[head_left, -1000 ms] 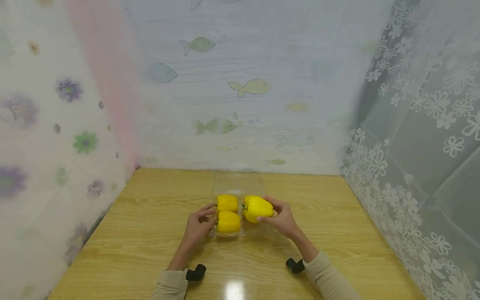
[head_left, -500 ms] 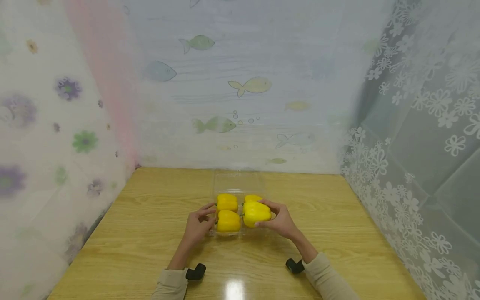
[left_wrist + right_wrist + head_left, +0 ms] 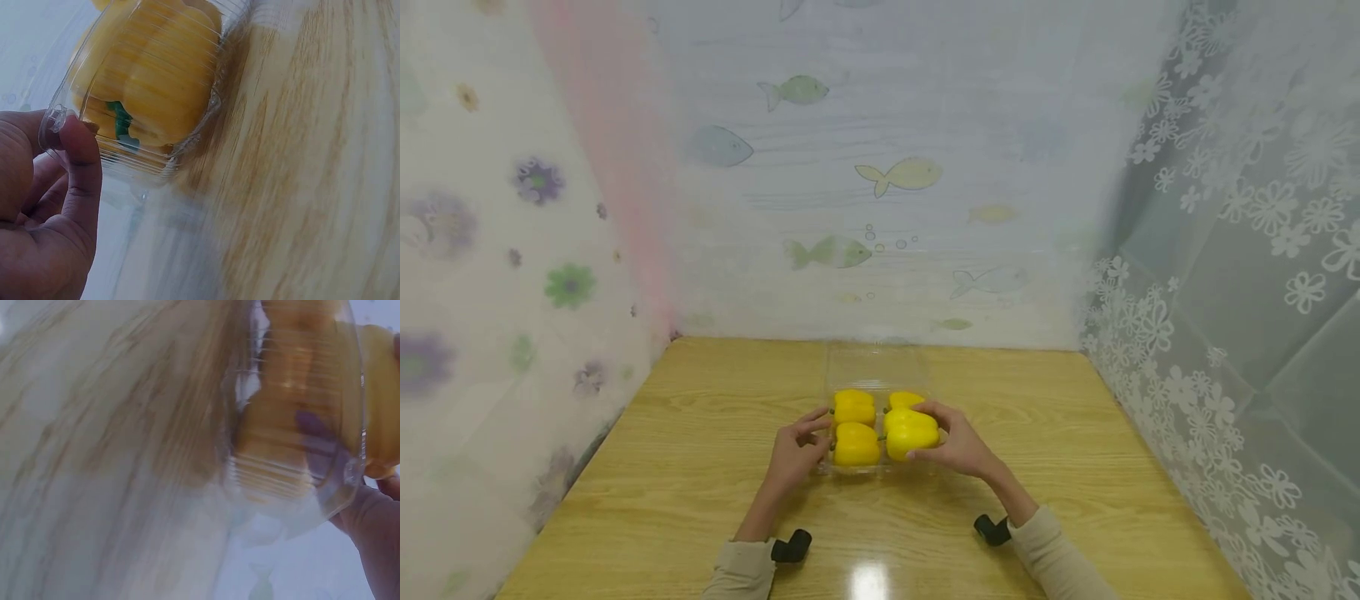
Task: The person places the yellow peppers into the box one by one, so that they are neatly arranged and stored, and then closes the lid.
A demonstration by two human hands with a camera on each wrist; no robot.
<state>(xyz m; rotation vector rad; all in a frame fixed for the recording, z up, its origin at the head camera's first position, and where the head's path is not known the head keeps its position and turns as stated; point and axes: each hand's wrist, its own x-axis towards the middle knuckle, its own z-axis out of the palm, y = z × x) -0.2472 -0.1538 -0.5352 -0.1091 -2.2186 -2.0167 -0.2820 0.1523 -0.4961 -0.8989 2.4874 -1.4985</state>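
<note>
A clear plastic clamshell box [image 3: 150, 159] lies on the table, its lid [image 3: 877, 367] folded back toward the wall. In its left half sit two yellow bell peppers, a rear one [image 3: 854, 407] and a front one [image 3: 857, 444]; another yellow bell pepper [image 3: 906, 399] sits at the right rear. My left hand [image 3: 797, 454] pinches the box's left rim between thumb and finger, plain in the left wrist view. With thumb and fingers around it, my right hand [image 3: 961, 442] holds a yellow bell pepper [image 3: 912, 435] over the front right part, above the rim in the right wrist view [image 3: 378, 394].
The wood-grain table [image 3: 715, 433] extends around the box. A fish-patterned curtain [image 3: 880, 275] hangs behind its far edge, with flowered sheets at both sides. Black wrist-worn pieces [image 3: 792, 546] stick out by both sleeves.
My right hand has brought its yellow bell pepper nearer to me and slightly left, uncovering the right rear pepper. My left hand stays at the box rim.
</note>
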